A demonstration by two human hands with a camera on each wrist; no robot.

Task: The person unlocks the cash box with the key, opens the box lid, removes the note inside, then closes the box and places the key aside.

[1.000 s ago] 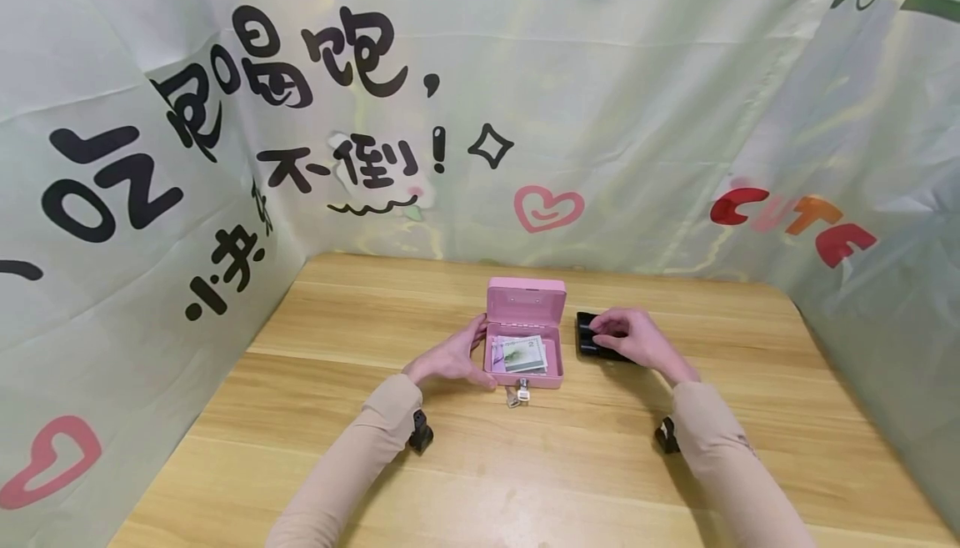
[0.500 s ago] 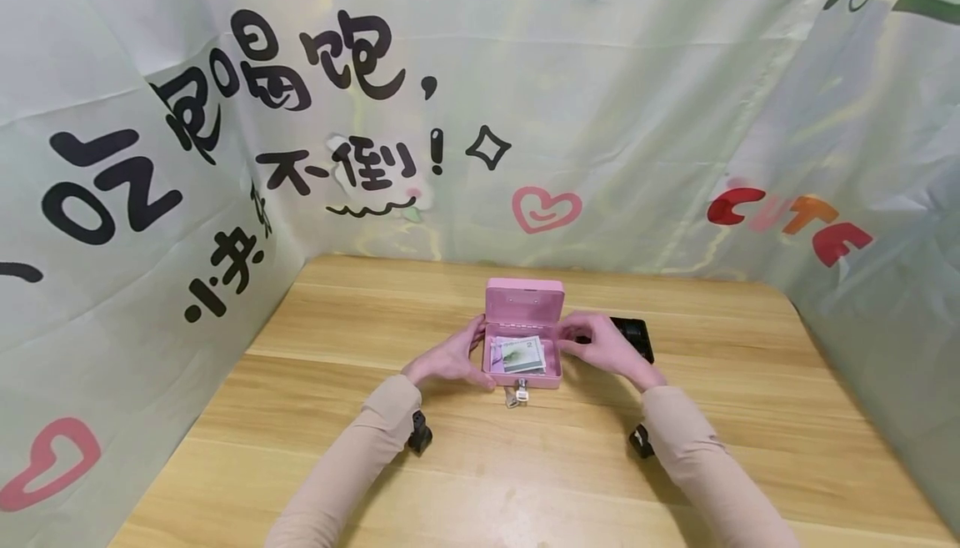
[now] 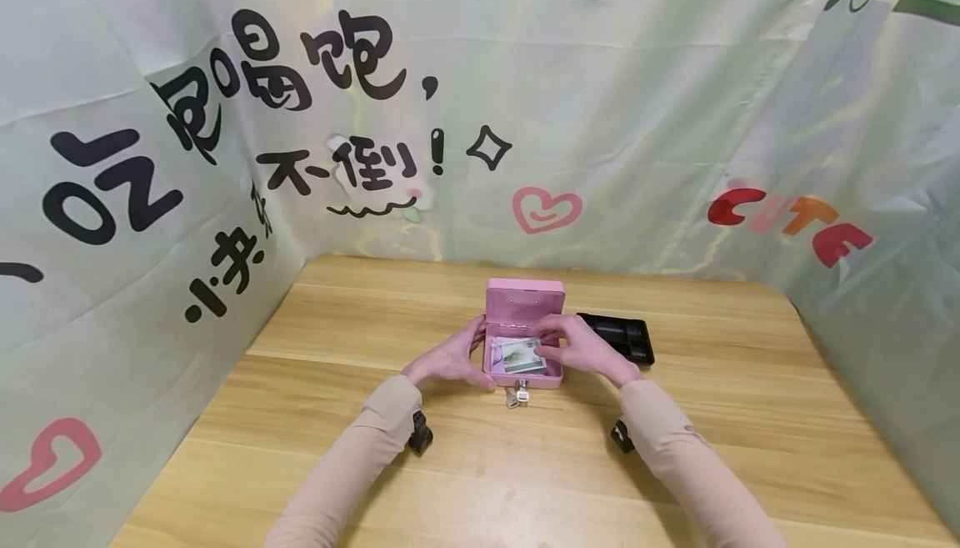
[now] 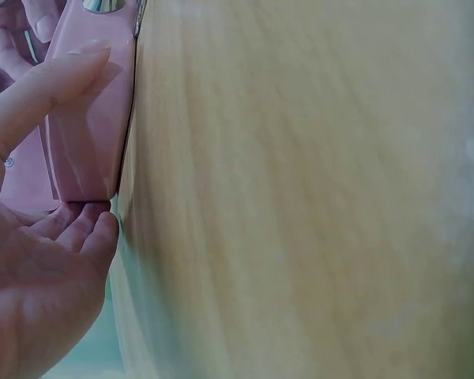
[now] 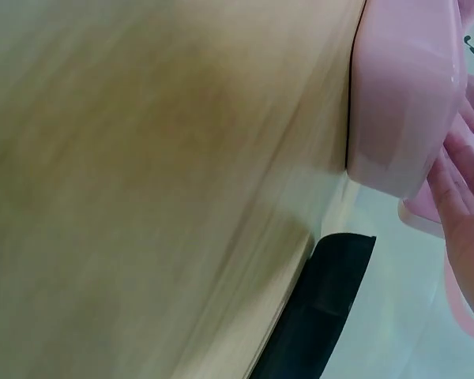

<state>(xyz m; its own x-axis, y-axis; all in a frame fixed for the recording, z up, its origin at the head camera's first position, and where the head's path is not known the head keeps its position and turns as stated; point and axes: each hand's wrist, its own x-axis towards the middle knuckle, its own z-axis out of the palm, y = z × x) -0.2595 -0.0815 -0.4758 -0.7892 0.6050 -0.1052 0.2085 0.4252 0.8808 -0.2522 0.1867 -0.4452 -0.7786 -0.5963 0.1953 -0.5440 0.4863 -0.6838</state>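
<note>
A pink cash box (image 3: 543,382) stands on the table with its lid (image 3: 525,299) raised. Folded banknotes (image 3: 519,356) lie inside it. My left hand (image 3: 448,358) holds the box at its left end; in the left wrist view the thumb (image 4: 59,79) lies on the front wall and the other fingers (image 4: 83,225) are against the side. My right hand (image 3: 581,346) reaches over the right rim, its fingertips at the right edge of the banknotes. In the right wrist view the fingers (image 5: 454,181) extend past the box's rim, tips hidden.
A black compartment tray (image 3: 633,341) lies on the table just right of the box, partly behind the right hand. A small padlock (image 3: 522,394) hangs at the box's front, with keys (image 3: 512,399) beside it. A printed curtain (image 3: 637,131) encloses the table's back and sides.
My right hand has left the black tray and moved left, past the box's right wall, to above the banknotes. The left hand keeps its place on the box.
</note>
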